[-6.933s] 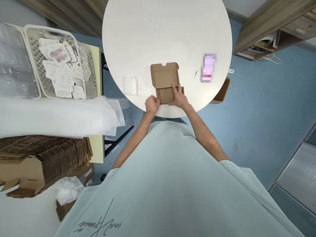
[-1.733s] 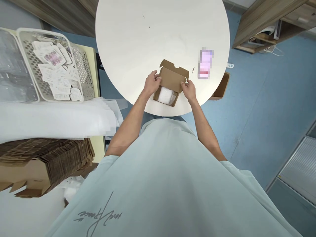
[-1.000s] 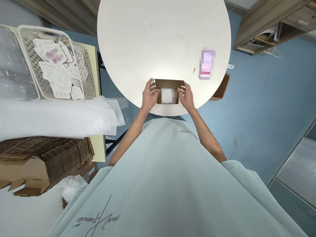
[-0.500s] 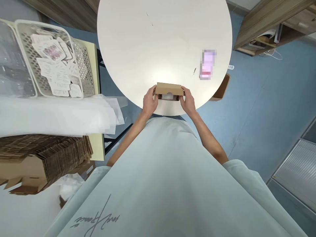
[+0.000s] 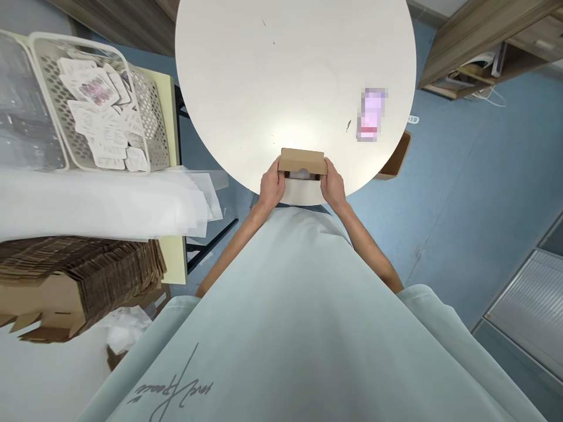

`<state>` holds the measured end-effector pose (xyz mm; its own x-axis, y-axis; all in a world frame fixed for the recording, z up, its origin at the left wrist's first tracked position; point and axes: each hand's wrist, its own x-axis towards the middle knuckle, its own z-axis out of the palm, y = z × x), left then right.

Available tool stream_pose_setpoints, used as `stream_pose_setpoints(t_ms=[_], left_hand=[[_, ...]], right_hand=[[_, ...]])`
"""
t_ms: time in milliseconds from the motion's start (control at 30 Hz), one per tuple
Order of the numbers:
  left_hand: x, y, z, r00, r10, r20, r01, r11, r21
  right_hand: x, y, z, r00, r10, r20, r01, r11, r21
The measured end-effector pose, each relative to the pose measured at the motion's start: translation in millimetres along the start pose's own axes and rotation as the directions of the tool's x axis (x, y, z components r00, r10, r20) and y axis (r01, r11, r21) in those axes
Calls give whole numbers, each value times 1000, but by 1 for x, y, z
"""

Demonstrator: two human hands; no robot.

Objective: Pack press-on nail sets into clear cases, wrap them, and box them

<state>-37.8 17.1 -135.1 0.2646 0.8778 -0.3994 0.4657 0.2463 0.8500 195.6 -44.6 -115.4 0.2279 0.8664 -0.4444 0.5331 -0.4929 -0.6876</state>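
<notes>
A small brown cardboard box [image 5: 302,159] is at the near edge of the round white table [image 5: 290,70]. Its lid is partly down, and a narrow gap along the near side shows something pale inside that I cannot make out. My left hand [image 5: 272,183] grips the box's left end, fingers behind the lid's corner. At the right end, my right hand [image 5: 333,183] holds it the same way, thumb toward the near side.
A pixelated phone-like thing [image 5: 372,115] lies on the table's right side. To the left stand a white basket [image 5: 149,117] of printed cards, white sheets [image 5: 101,202] and a stack of flattened cartons [image 5: 118,264]. An open cardboard box [image 5: 396,158] is beyond the table's right edge.
The lid has come down a little, narrowing the gap at the near side. Both hands have closed in slightly along the box's ends.
</notes>
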Motion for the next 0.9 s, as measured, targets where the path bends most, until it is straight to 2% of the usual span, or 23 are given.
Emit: stream_pose_setpoints(t_ms=[100,267,400,500,567,667,767,900], left_hand=[[-8,-5,-1,999,-27,40,25,998,52],[-25,-21,4,983,-141,114,118,975,186],[-35,-29,0,982,-147,116,123,974,189],[-42,-29,-7,992,-73,103,53,981,186],[-44,-27,-9,994,-70,83,52,979,196],[-46,-23,-8,992,-108,62,93,975,204],[-45,-21,-5,985,-154,82,134,968,211],[-42,-19,0,969,-228,98,211,964,164]], right_hand=[[-6,10,6,999,15,47,-12,999,-50],[-22,27,17,988,99,115,-82,987,-139],[-35,30,12,992,43,121,-22,985,-172],[-43,25,3,993,9,114,10,986,-165],[-46,20,-1,993,13,115,6,987,-163],[-46,17,-1,992,56,117,-40,989,-140],[-44,19,3,985,111,128,-106,993,-48],[-41,25,10,980,178,85,-182,982,40]])
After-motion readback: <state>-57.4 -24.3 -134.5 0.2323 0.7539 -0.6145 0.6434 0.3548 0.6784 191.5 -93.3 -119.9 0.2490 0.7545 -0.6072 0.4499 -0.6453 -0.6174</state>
